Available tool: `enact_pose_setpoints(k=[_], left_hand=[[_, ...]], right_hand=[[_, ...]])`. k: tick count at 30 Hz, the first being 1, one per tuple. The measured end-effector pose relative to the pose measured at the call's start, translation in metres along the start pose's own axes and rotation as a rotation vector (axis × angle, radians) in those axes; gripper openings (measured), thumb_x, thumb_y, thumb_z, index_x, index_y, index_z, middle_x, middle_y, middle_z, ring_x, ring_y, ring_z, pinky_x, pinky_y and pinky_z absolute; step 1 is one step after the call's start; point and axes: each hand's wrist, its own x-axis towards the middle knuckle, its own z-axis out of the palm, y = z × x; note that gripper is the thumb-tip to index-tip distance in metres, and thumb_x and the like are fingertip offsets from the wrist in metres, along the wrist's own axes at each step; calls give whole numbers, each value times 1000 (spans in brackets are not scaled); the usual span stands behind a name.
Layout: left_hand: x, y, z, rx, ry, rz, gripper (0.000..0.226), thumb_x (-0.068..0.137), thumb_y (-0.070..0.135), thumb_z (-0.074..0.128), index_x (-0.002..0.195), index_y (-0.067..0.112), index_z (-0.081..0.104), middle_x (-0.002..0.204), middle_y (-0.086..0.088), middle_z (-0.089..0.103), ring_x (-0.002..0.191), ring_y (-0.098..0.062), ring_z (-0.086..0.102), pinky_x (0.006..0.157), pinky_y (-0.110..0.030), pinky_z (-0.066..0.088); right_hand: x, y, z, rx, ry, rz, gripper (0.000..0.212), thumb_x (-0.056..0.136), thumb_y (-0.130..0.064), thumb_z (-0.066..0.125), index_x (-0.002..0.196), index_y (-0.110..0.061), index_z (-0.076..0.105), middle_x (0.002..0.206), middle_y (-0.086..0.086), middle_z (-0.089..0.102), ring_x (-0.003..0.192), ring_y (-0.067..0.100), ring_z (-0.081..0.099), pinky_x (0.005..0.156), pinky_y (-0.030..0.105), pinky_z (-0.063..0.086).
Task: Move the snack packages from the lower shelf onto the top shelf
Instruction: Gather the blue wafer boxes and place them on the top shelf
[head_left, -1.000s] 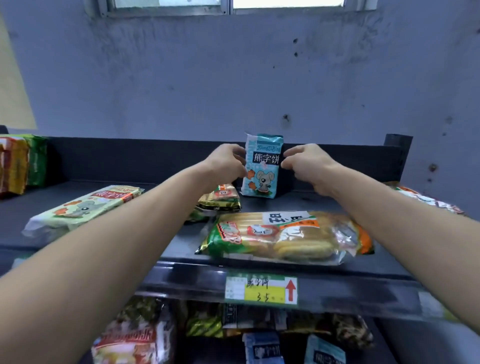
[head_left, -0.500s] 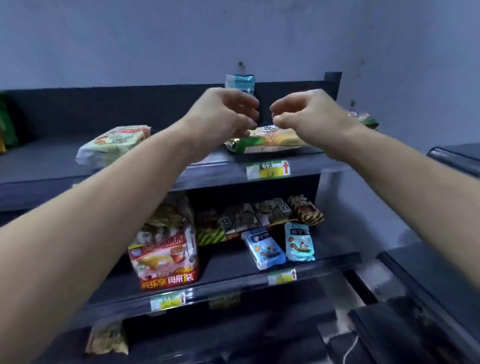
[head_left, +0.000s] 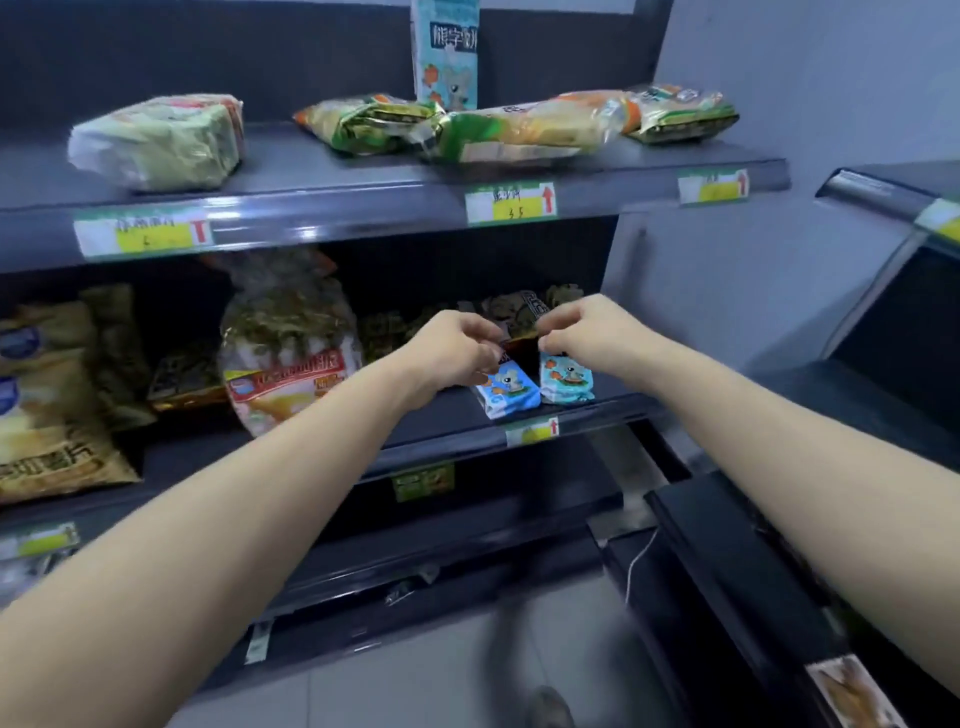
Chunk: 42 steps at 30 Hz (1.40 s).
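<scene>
Two small glossy blue snack packets, each printed with a cartoon mouse, lie flat and touching side by side at the front of the dark metal lower shelf (head_left: 602, 413): the left packet (head_left: 506, 389) and the right packet (head_left: 566, 382). The left hand (head_left: 457, 348) has curled fingers at the far end of the left packet; the right hand (head_left: 587, 332) is curled likewise at the far end of the right one; through the blur I cannot tell whether either is pinching the wrapper. Behind them sit crinkled dark brown packets (head_left: 519, 312); further left stands a clear plastic bag with a red label (head_left: 288, 358). On the top shelf (head_left: 332, 171) a matching tall blue packet (head_left: 447, 57) stands upright against the back panel; in front of it lie a long clear bag of bread (head_left: 519, 130), a creased green-gold foil pack (head_left: 374, 122) and a pale green wrapped block (head_left: 161, 140).
</scene>
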Motion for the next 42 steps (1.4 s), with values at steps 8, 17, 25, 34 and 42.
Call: enact_pose_setpoints(k=[8, 17, 25, 34, 42], left_hand=[[60, -65, 21, 67, 213, -231, 32, 88, 8, 61, 119, 2, 57, 107, -13, 60, 90, -18, 53, 76, -25, 43], [135, -86, 44, -47, 315, -389, 32, 83, 7, 68, 112, -3, 58, 100, -14, 63, 75, -18, 55, 66, -29, 46], [169, -107, 57, -192, 386, -545, 19, 79, -9, 66, 74, 3, 52, 86, -17, 57, 84, -24, 55, 84, -44, 51], [123, -83, 53, -344, 472, -450, 15, 81, -17, 58, 77, -3, 62, 101, -23, 66, 91, -34, 64, 89, -47, 53], [28, -68, 52, -350, 518, -282, 22, 81, -13, 60, 99, -2, 66, 104, -21, 69, 92, -32, 68, 85, -45, 56]], right_hand=[[73, 58, 47, 56, -193, 153, 56, 91, -14, 61, 142, -4, 40, 144, 10, 45, 132, 24, 44, 103, 26, 33], [153, 91, 73, 1, -307, 181, 49, 93, -15, 59, 136, 2, 42, 138, 15, 49, 124, 27, 49, 91, 26, 39], [190, 111, 94, 80, -365, 262, 27, 89, -9, 60, 114, 0, 56, 115, 14, 62, 100, 26, 59, 82, 30, 47], [149, 88, 81, 240, -294, 217, 29, 84, -5, 63, 112, -2, 59, 111, 15, 65, 102, 29, 63, 92, 39, 52], [46, 60, 66, 380, -191, 104, 26, 80, 1, 60, 101, -14, 58, 105, 7, 69, 92, 22, 66, 85, 38, 55]])
